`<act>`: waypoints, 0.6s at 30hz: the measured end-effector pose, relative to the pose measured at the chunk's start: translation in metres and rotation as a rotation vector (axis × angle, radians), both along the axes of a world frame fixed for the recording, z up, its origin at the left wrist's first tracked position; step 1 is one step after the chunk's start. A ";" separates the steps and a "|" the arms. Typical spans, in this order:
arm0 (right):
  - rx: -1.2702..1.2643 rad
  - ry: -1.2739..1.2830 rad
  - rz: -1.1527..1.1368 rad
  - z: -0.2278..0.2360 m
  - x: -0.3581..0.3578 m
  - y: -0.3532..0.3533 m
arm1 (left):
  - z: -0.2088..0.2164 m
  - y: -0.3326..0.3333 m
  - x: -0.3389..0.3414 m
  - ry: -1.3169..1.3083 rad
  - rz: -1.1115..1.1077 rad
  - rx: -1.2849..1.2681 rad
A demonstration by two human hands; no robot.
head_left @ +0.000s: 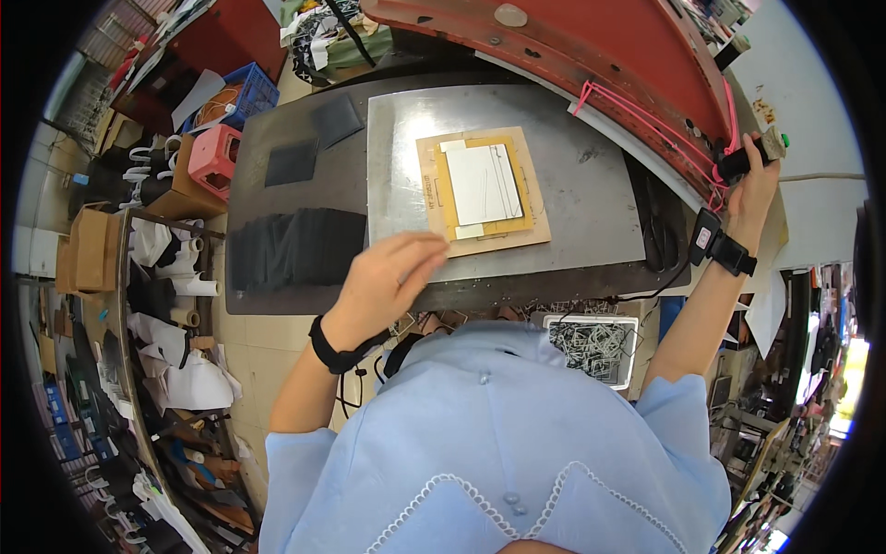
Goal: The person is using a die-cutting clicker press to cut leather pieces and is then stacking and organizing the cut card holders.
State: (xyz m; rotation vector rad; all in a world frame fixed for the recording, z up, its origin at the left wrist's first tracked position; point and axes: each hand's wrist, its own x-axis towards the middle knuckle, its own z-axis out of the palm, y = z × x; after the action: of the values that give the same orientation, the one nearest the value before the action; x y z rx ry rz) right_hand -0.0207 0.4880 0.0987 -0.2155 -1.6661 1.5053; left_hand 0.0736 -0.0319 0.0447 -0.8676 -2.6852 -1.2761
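Tan board (503, 241) sits just beyond the left hand's (383, 275) fingers, on a grey metal plate (392, 152) over the dark surface (277, 302); yellow frame (512, 226) and white sheet (471, 189) stacked on it. Left fingers half-curled, tips bunched; can't tell if they pinch anything or touch the board. Right hand (752, 192): fingers wrapped round a black grip (732, 167) by the red beam (637, 74). Dark sheets (295, 251) piled left of left fingers.

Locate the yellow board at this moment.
In the head view, the yellow board is just right of centre in the upper half, on the tan board over the grey metal plate, beyond the left hand.
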 end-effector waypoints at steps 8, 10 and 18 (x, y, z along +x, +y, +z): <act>0.116 -0.064 -0.006 0.005 0.053 -0.058 | 0.006 0.031 0.017 -0.020 -0.287 0.121; 0.153 -0.084 0.028 0.006 0.075 -0.088 | 0.011 0.045 0.015 0.020 -0.335 0.209; 0.190 -0.174 0.474 -0.008 0.172 -0.082 | 0.063 0.086 0.007 0.086 -0.457 0.449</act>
State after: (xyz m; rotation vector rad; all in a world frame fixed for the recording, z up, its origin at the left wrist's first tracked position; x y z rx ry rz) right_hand 0.1512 0.4059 0.0911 0.1704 -2.0901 1.6889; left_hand 0.0803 0.0545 0.1075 -1.4604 -2.0611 -1.7761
